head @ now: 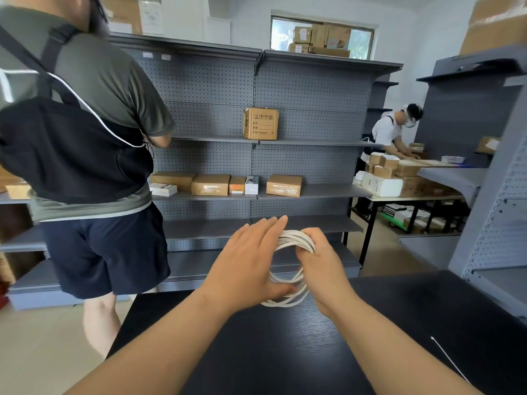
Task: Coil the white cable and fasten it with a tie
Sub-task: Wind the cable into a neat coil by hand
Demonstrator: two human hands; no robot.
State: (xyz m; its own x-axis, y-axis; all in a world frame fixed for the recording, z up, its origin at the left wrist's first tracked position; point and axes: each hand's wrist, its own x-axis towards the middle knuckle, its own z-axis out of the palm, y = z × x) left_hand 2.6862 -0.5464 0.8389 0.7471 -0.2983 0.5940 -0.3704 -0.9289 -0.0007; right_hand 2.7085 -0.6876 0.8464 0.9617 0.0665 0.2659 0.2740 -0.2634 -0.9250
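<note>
Right hand (322,269) grips the cable (285,302) loops so they cannot spring apart; left hand (251,263), fingers flat, steadies them beside that grip.

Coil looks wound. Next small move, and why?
Probably take over the coiled white cable with the left hand, now flat against it, freeing the right hand, which grips the loops, to fetch the thin white strip, likely the tie, lying on the black table to the right.
</note>
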